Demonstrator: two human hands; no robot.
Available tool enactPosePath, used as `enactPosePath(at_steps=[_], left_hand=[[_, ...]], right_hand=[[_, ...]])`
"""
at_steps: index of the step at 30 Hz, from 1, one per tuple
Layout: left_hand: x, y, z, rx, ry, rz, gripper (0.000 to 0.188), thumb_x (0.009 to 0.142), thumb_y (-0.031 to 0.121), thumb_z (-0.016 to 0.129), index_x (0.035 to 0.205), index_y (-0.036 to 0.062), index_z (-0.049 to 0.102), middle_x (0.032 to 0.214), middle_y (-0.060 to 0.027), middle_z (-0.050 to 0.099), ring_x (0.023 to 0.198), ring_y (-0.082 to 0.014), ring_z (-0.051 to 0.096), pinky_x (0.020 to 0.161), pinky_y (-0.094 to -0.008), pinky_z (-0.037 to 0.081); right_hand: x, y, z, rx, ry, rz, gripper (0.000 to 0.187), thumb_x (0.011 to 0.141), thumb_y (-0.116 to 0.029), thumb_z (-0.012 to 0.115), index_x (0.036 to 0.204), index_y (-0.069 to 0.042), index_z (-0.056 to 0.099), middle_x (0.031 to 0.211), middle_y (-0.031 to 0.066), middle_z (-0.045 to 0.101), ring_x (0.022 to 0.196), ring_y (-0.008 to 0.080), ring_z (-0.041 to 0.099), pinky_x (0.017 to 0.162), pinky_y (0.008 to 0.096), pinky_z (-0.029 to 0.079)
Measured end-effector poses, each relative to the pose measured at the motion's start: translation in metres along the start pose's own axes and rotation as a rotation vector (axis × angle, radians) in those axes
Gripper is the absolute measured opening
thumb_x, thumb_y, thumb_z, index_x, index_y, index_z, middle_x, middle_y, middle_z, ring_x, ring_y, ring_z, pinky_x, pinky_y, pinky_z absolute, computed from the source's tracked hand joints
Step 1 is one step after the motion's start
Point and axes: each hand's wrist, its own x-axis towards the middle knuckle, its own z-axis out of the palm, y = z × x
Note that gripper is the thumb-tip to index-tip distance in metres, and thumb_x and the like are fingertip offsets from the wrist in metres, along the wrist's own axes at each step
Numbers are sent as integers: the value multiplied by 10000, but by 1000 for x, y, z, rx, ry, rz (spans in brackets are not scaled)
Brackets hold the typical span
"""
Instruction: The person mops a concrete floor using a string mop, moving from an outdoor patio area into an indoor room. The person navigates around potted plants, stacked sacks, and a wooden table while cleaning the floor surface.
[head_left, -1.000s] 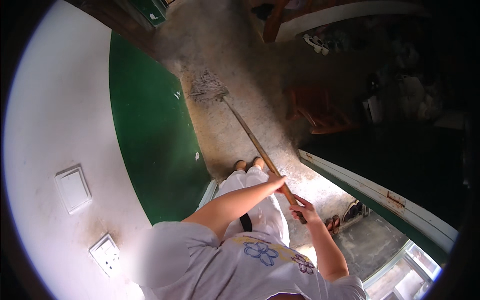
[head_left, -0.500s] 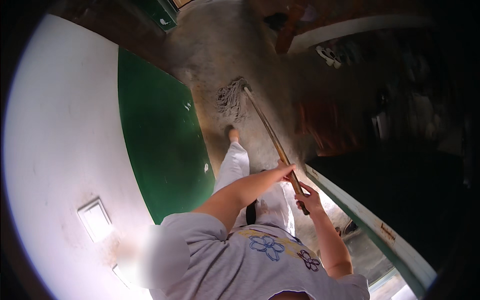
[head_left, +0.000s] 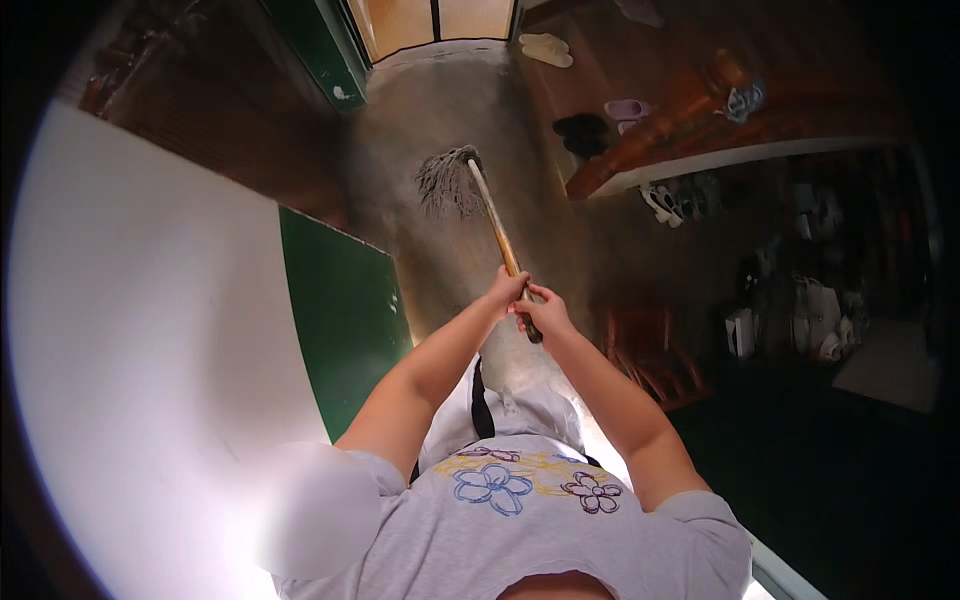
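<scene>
Shadow swallows most of the room's right side: I can make out a red-brown chair (head_left: 645, 345) and some pale bags (head_left: 820, 310), but their edges sink into the dark. Grey floor (head_left: 420, 110) runs up to a lit doorway, which is cut off at the top. Along the left, a white wall (head_left: 170, 290) has a green lower part; a blurred patch covers something near one shoulder. I can't see the person's feet.

Over the middle of the floor is the mop (head_left: 448, 182), its grey strands ragged, clumped and fanned to the left; whether they press down or hang just above, I can't tell. Its stick is pale near the head, yellow-brown lower, dark at the butt. The left hand (head_left: 508, 288) is curled round the stick; the right hand (head_left: 548, 312), just beside it, is closed near the butt, some fingers hidden.
</scene>
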Motion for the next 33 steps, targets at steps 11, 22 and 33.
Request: enactPosePath(at_steps=[11, 22, 33], left_hand=[[142, 192, -49, -57, 36, 70, 664, 810, 150, 609, 1357, 92, 238, 884, -128, 576, 669, -205, 590, 484, -349, 478], [307, 398, -97, 196, 94, 99, 528, 806, 163, 620, 1263, 82, 368, 813, -83, 586, 641, -158, 564, 496, -301, 464], [438, 611, -148, 311, 129, 143, 631, 784, 162, 623, 1326, 38, 325, 921, -138, 592, 704, -186, 579, 556, -333, 491]], right_hand=[[164, -164, 105, -40, -22, -40, 630, 665, 68, 597, 1246, 14, 361, 681, 138, 567, 435, 185, 524, 365, 319, 407], [347, -323, 198, 94, -106, 18, 519, 739, 46, 593, 1214, -27, 398, 685, 122, 579, 494, 174, 534, 410, 303, 434], [492, -489, 321, 165, -36, 29, 473, 767, 45, 571, 1205, -26, 409, 667, 108, 558, 481, 173, 515, 411, 289, 435]])
